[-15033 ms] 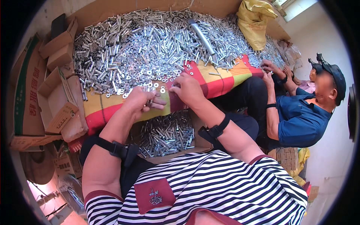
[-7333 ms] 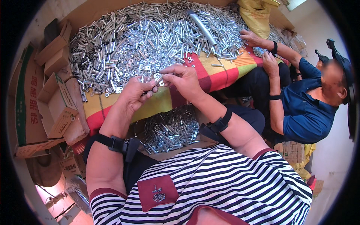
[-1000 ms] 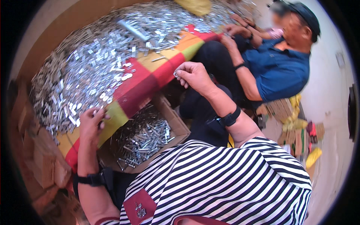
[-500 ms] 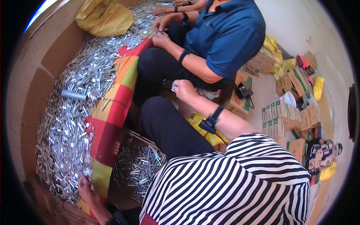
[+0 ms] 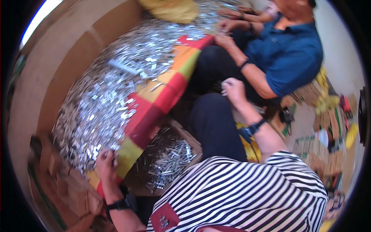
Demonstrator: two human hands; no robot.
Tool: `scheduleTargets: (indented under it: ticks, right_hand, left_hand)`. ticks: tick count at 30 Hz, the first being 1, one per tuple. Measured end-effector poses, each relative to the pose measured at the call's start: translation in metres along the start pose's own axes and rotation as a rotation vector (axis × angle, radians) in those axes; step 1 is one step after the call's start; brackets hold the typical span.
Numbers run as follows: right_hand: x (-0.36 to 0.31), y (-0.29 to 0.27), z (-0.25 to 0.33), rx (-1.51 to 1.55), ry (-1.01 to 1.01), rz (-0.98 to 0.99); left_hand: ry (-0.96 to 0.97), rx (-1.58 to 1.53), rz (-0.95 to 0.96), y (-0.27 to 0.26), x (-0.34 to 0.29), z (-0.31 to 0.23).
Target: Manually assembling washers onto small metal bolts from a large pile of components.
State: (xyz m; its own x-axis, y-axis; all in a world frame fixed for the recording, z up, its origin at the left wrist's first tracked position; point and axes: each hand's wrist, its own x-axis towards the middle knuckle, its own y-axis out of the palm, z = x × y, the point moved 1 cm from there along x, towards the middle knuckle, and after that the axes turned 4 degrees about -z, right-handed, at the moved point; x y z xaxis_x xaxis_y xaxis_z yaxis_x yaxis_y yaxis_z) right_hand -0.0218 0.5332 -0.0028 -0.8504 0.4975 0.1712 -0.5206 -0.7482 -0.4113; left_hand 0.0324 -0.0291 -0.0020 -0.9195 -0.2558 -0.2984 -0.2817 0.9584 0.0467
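Observation:
My left hand [image 5: 106,161] is at the near edge of a large heap of shiny metal fasteners [image 5: 102,110], fingers curled in. What they pinch, if anything, is too blurred to make out. My right hand [image 5: 235,91] is raised beyond my dark-trousered knee, its fingers closed around a small pale or shiny bit I cannot identify. A checkered red, yellow and orange cloth [image 5: 148,103] lies along the heap's right side. Between the cloth and my leg, a cardboard box [image 5: 188,133] holds loose bolts [image 5: 170,164].
A grey tube [image 5: 123,67] lies on the heap. A yellow sack [image 5: 170,9] sits at its far end. Across from me a person in a blue shirt [image 5: 288,58] works with both hands close together; another person's hands show behind. Small cartons [image 5: 309,147] and yellow bags stand at right.
The whole view has swung, so the scene sits further right and is blurred. My left hand still is at the heap's near edge; my right hand stays raised with its fingers closed.

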Motion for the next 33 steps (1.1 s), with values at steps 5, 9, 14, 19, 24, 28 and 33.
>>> scheduleTargets:
  ticks: [5,9,14,19,24,28,33]
  right_hand:
    - [-0.028,0.048,0.106,0.264,-0.131,0.311]
    - [-0.076,0.129,0.163,0.202,-0.169,0.614]
    - [-0.113,0.235,0.183,0.135,-0.383,0.753]
    - [-0.126,0.279,0.197,-0.025,-0.67,0.679]
    - [-0.15,0.295,0.201,-0.119,-0.689,0.828]
    - [-0.159,0.305,0.192,-0.196,-0.845,0.805]
    - [-0.159,0.302,0.189,-0.39,-0.984,0.738]
  left_hand:
    - [0.018,0.097,0.007,-0.001,-0.005,-0.013]
    - [0.017,0.045,0.017,0.002,0.001,-0.013]
    - [0.022,0.055,0.041,0.004,0.002,-0.013]
    - [-0.022,0.047,0.0,0.0,0.0,-0.021]
    - [-0.038,0.007,-0.004,-0.005,0.001,-0.023]
    - [-0.03,0.0,0.009,-0.001,-0.002,-0.027]
    - [-0.03,0.037,-0.003,0.002,-0.003,-0.03]
